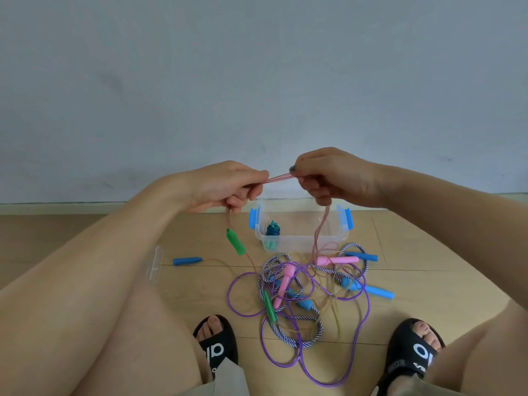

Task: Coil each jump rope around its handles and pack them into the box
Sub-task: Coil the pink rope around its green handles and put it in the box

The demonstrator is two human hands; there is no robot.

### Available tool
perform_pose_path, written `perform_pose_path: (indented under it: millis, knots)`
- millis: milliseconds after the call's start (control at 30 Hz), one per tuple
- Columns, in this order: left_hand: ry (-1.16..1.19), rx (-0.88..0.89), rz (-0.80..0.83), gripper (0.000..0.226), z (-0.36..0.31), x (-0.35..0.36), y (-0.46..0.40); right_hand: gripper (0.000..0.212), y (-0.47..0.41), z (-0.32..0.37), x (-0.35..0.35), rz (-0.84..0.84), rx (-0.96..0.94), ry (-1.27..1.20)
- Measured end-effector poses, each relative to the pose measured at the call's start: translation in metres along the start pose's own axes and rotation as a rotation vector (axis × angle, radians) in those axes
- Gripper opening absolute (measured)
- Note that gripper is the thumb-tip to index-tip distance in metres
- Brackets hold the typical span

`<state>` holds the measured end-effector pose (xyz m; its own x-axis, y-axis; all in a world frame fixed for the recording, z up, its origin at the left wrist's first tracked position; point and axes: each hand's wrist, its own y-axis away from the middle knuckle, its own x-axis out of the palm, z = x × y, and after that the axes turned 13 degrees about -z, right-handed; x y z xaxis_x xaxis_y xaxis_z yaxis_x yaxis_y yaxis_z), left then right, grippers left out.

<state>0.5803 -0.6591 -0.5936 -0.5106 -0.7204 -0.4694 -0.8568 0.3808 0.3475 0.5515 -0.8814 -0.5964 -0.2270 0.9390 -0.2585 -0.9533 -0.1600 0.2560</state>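
Lying on tan floor (428, 252), tangled ropes (300, 295), grey wall (257, 81)

Below and between the left grip (225, 187) and right grip (331, 178) sits the box (300, 241) on the floor (85, 230); the tangled ropes (300, 298) lie nearer the person, a lid (154, 262) under the left forearm.

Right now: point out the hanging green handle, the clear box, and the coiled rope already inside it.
hanging green handle (236, 242): head view, mid-body of the handle.
clear box (297, 243): head view, front wall.
coiled rope (273, 228): head view, dark blue bundle inside the box.
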Motion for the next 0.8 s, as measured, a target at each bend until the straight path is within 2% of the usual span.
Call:
perform_pose_path:
  millis: [167,267,367,467,567,667,800]
  knots:
    - [-0.05,-0.02,-0.029,0.043,0.01,-0.01,0.003,0.035,-0.005,-0.012,-0.048,-0.13,0.123,0.037]
    - [-0.007,-0.039,-0.045,0.039,0.009,-0.008,0.004,0.03,-0.005,-0.02,-0.061,-0.163,0.148,0.185]
    - [-0.024,-0.026,-0.014,0.038,0.005,-0.002,0.003,0.018,-0.006,-0.025,-0.05,-0.108,0.166,0.194]
    - [0.007,-0.003,0.016,0.036,0.0,0.005,0.003,0.028,-0.006,-0.017,-0.028,-0.018,0.132,0.143]
    - [0.012,0.015,0.046,0.035,-0.003,0.01,0.001,0.025,-0.006,-0.005,-0.005,0.053,0.048,0.101]
    - [0.005,0.014,0.075,0.036,-0.001,0.01,0.0,0.013,-0.005,-0.001,0.003,0.08,-0.039,0.109]
    - [0.008,0.017,0.077,0.036,0.002,0.003,0.0,0.011,-0.005,-0.005,-0.011,0.083,-0.002,0.078]
